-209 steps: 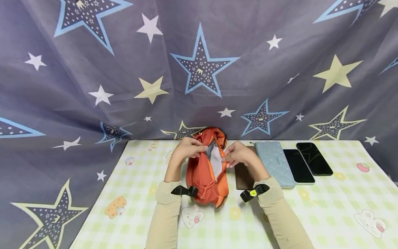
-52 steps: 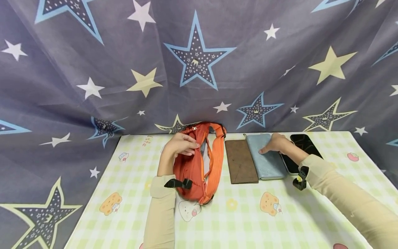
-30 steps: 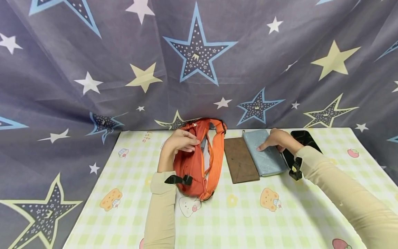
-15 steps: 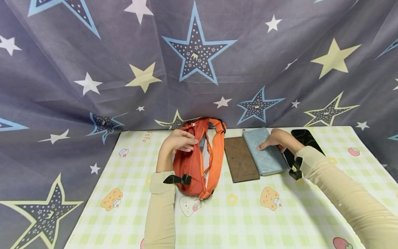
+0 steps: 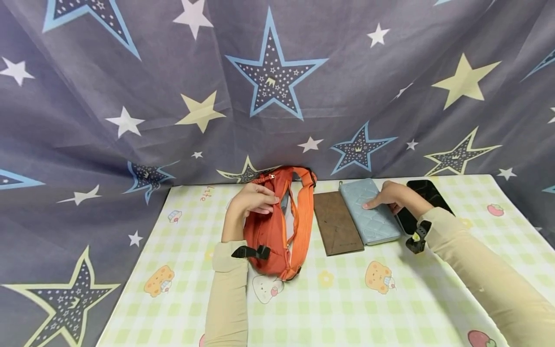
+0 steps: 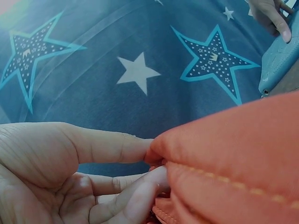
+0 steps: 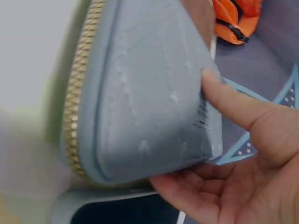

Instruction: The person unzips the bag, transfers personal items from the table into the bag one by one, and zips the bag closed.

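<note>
An orange-red waist bag (image 5: 265,230) lies at the back of the table with its zip undone and pale lining showing. My left hand (image 5: 253,200) pinches the cloth at the left side of its mouth; the left wrist view has thumb and fingers on the folded orange edge. A light-blue quilted zip wallet (image 5: 376,225) is gripped by my right hand (image 5: 395,196). In the right wrist view the thumb presses the wallet's top face and the fingers curl under its side, partly hidden. Left of it lies a flat brown wallet (image 5: 338,229).
Black-screened phones (image 5: 429,193) lie to the right, partly behind my right hand and wrist. The bag's orange strap (image 5: 305,221) runs along its right side. A star-printed curtain (image 5: 277,140) hangs at the back edge of the checked tablecloth (image 5: 321,313).
Seven seconds ago both hands held the bag's mouth; since then my right hand has gone right to the blue wallet, now slightly turned. My left hand keeps its hold.
</note>
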A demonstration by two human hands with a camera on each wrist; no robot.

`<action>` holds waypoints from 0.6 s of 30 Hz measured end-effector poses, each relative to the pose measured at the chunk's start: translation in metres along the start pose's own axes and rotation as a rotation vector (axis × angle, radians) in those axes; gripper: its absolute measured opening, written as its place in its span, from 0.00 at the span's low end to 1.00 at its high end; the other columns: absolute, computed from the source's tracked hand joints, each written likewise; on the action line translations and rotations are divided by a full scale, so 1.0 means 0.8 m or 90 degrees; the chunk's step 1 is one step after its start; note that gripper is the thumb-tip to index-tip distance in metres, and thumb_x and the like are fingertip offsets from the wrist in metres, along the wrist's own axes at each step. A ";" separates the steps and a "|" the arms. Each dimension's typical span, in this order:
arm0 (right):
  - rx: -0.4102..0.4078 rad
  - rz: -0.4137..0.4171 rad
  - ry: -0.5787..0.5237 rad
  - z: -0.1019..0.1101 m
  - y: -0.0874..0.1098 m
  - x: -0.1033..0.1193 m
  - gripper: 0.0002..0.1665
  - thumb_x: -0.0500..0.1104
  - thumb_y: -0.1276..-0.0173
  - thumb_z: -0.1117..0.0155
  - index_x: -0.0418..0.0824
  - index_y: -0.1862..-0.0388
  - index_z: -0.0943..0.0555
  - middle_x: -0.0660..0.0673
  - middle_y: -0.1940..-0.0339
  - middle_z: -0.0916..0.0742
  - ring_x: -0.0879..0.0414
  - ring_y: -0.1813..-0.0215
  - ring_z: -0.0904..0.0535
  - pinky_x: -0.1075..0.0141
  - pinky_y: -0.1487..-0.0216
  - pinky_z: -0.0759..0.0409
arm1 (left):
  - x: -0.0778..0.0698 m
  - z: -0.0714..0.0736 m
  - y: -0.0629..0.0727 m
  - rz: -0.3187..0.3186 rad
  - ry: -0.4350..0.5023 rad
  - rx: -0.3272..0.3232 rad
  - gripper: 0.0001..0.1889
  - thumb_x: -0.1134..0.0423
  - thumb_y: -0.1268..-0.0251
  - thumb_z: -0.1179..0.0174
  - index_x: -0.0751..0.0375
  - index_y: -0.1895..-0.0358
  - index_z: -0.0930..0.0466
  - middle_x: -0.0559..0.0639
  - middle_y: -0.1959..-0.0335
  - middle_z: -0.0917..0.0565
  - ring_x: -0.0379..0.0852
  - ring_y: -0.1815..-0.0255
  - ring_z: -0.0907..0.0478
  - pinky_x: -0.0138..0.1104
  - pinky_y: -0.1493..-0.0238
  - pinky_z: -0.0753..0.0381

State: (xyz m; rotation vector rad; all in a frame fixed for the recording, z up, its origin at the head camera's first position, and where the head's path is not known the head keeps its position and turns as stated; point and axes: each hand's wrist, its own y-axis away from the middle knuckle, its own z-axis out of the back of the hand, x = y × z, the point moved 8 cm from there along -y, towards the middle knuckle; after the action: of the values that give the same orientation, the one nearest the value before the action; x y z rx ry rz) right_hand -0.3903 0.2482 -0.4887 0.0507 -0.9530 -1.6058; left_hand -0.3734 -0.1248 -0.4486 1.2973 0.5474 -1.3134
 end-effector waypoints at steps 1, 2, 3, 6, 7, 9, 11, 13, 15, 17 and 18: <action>0.014 0.000 -0.014 0.000 0.001 -0.001 0.55 0.56 0.35 0.26 0.17 0.31 0.42 0.21 0.40 0.25 0.30 0.41 0.20 0.51 0.50 0.12 | 0.000 0.001 0.000 0.001 0.000 0.000 0.20 0.68 0.31 0.36 0.73 0.39 0.21 0.47 0.69 0.13 0.34 0.78 0.18 0.28 0.69 0.13; 0.030 0.000 -0.030 0.001 0.001 -0.003 0.53 0.55 0.33 0.27 0.17 0.31 0.41 0.21 0.39 0.25 0.31 0.41 0.20 0.50 0.48 0.13 | 0.001 0.001 0.000 0.002 -0.003 0.000 0.20 0.68 0.31 0.36 0.73 0.39 0.21 0.47 0.69 0.13 0.34 0.78 0.17 0.29 0.68 0.12; 0.047 0.002 -0.045 0.002 0.003 -0.003 0.51 0.53 0.32 0.28 0.17 0.31 0.40 0.21 0.40 0.23 0.31 0.40 0.20 0.50 0.46 0.13 | 0.001 0.002 0.000 0.004 -0.006 0.000 0.20 0.68 0.31 0.36 0.73 0.39 0.21 0.47 0.70 0.14 0.34 0.78 0.17 0.30 0.66 0.12; 0.103 0.015 -0.088 0.004 0.007 -0.004 0.43 0.48 0.27 0.33 0.18 0.31 0.38 0.25 0.44 0.17 0.36 0.42 0.17 0.48 0.42 0.16 | 0.000 0.003 0.000 0.006 -0.010 0.000 0.20 0.68 0.31 0.36 0.73 0.39 0.21 0.47 0.70 0.14 0.34 0.78 0.17 0.31 0.65 0.11; 0.121 0.021 -0.105 0.004 0.009 -0.004 0.41 0.47 0.26 0.34 0.19 0.31 0.38 0.27 0.46 0.15 0.38 0.44 0.16 0.47 0.40 0.17 | -0.001 0.002 0.000 0.006 -0.010 0.001 0.20 0.68 0.31 0.36 0.73 0.38 0.22 0.47 0.70 0.14 0.34 0.78 0.17 0.30 0.66 0.11; 0.154 0.033 -0.134 0.004 0.011 -0.005 0.35 0.44 0.25 0.37 0.22 0.32 0.37 0.34 0.52 0.12 0.43 0.47 0.14 0.47 0.39 0.18 | -0.002 0.002 0.000 0.005 -0.007 0.003 0.21 0.68 0.31 0.36 0.73 0.38 0.22 0.47 0.69 0.13 0.34 0.78 0.17 0.29 0.68 0.12; 0.179 0.043 -0.165 0.003 0.012 -0.007 0.30 0.41 0.24 0.39 0.25 0.34 0.36 0.41 0.56 0.11 0.49 0.51 0.13 0.48 0.39 0.17 | -0.002 0.001 0.001 0.004 -0.004 0.004 0.21 0.68 0.31 0.36 0.73 0.38 0.22 0.48 0.69 0.13 0.34 0.78 0.17 0.27 0.70 0.14; 0.191 0.052 -0.200 0.002 0.013 -0.010 0.29 0.38 0.25 0.39 0.27 0.34 0.38 0.46 0.60 0.12 0.52 0.54 0.13 0.50 0.42 0.16 | -0.002 0.001 0.001 0.003 -0.003 0.006 0.21 0.68 0.31 0.36 0.73 0.38 0.22 0.48 0.69 0.13 0.34 0.78 0.17 0.27 0.71 0.14; 0.199 0.059 -0.230 0.002 0.013 -0.014 0.32 0.36 0.25 0.39 0.29 0.30 0.41 0.50 0.61 0.12 0.54 0.55 0.13 0.52 0.44 0.15 | -0.001 0.001 0.001 0.003 -0.003 0.005 0.20 0.69 0.31 0.36 0.73 0.38 0.22 0.47 0.69 0.13 0.34 0.78 0.17 0.27 0.71 0.14; 0.206 0.065 -0.257 0.001 0.013 -0.017 0.38 0.35 0.26 0.39 0.31 0.25 0.47 0.51 0.62 0.12 0.54 0.56 0.13 0.53 0.46 0.15 | 0.000 0.001 0.001 0.006 -0.004 0.004 0.20 0.68 0.31 0.36 0.73 0.38 0.22 0.47 0.69 0.13 0.34 0.78 0.17 0.27 0.70 0.13; 0.210 0.068 -0.265 0.001 0.013 -0.019 0.41 0.34 0.26 0.39 0.32 0.23 0.50 0.51 0.61 0.13 0.54 0.55 0.13 0.54 0.46 0.15 | 0.000 0.001 0.001 0.006 -0.004 0.005 0.20 0.68 0.31 0.36 0.73 0.38 0.22 0.47 0.69 0.13 0.34 0.78 0.17 0.28 0.69 0.13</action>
State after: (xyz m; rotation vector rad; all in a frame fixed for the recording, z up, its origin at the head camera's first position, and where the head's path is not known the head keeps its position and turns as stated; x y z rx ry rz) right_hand -0.3781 0.2614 -0.4889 -0.1089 -1.5123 -1.3712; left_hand -0.3731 -0.1258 -0.4478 1.3010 0.5321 -1.3128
